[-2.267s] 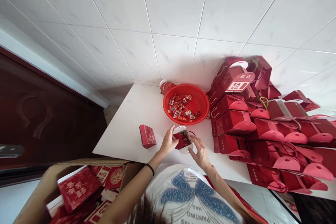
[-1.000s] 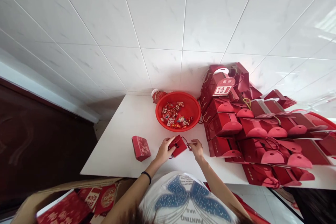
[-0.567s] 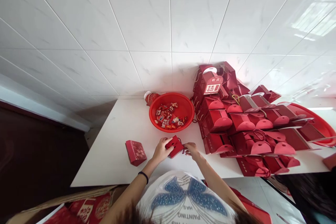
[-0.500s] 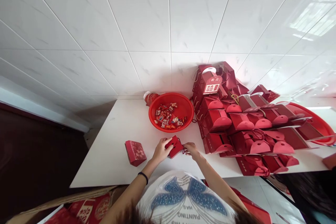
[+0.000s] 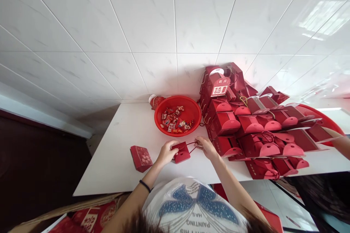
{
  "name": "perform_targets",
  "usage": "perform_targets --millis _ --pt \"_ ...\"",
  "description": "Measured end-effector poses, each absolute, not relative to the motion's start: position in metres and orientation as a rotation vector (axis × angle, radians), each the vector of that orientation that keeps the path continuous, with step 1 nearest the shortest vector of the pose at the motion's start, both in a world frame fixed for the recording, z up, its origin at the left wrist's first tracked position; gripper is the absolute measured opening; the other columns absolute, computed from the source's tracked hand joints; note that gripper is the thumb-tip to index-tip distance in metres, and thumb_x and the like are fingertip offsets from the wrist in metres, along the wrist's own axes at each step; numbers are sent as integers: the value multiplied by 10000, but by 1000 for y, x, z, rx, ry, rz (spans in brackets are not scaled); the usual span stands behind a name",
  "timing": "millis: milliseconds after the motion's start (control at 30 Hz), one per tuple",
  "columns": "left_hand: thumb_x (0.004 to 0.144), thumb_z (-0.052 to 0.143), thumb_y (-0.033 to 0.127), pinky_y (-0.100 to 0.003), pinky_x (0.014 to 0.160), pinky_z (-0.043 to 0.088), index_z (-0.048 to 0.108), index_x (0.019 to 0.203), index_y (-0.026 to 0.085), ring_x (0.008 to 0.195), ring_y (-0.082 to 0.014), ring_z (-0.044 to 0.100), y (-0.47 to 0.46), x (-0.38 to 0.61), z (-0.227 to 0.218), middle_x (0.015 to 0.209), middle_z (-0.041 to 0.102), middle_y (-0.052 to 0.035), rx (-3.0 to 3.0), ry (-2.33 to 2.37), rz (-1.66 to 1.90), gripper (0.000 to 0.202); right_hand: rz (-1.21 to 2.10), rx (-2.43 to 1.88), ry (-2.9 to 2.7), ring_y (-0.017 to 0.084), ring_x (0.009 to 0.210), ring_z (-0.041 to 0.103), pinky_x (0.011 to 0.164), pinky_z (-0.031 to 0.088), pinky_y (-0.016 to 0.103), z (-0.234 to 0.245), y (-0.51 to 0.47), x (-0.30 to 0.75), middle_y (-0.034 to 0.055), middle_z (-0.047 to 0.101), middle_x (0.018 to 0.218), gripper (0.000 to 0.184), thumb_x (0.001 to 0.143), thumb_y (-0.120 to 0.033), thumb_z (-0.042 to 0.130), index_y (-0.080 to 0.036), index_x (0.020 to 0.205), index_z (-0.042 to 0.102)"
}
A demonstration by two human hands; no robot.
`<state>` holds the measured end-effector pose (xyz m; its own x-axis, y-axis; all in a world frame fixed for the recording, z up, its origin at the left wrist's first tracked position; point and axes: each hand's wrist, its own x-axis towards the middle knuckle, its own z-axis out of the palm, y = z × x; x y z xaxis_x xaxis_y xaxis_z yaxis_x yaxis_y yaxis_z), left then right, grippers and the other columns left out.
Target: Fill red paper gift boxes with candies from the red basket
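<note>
The box [image 5: 183, 155] is gripped by the left hand [image 5: 166, 153]; its cord [image 5: 193, 150], pinched by the right hand [image 5: 205, 147], is best pulled evenly, with the box steadied.

The small red box [image 5: 183, 156] sat in the fingers of the left hand [image 5: 166, 152], just right of its palm, a curved flap folded over. Its dark red cord [image 5: 191, 143] stretched in two strands to the right hand's [image 5: 205, 147] fingertips.
</note>
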<state>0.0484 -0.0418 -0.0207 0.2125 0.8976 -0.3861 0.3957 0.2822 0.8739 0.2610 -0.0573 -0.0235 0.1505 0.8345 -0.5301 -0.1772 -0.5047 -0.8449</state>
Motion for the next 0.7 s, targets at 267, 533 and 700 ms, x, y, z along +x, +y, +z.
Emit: perform_targets --millis 267,533,700 --pt "783 738 424 -381 929 531 675 1177 201 1162 -288 630 -52 83 76 1274 671 -118 808 881 732 457 1192 -1377 -1263 161 670 616 674 497 289 47 -75 237 -2 688 717 196 680 -296 711 -195 829 633" --pt "786 747 314 -432 1016 499 690 1182 237 1334 -327 516 -54 102 123 1393 608 -100 828 457 852 408 644 -1324 -1240 166 749 669 702 547 293 101 -84 245 37 722 853 127 881 -294 587 -203 911 670" --pt "787 752 299 -438 982 529 714 1107 218 1225 -325 610 -51 84 140 1405 599 -111 1019 443 979 333 133 -1233 -1065 121 604 597 535 511 254 160 -66 273 25 679 820 147 901 -341 639 -196 924 652"
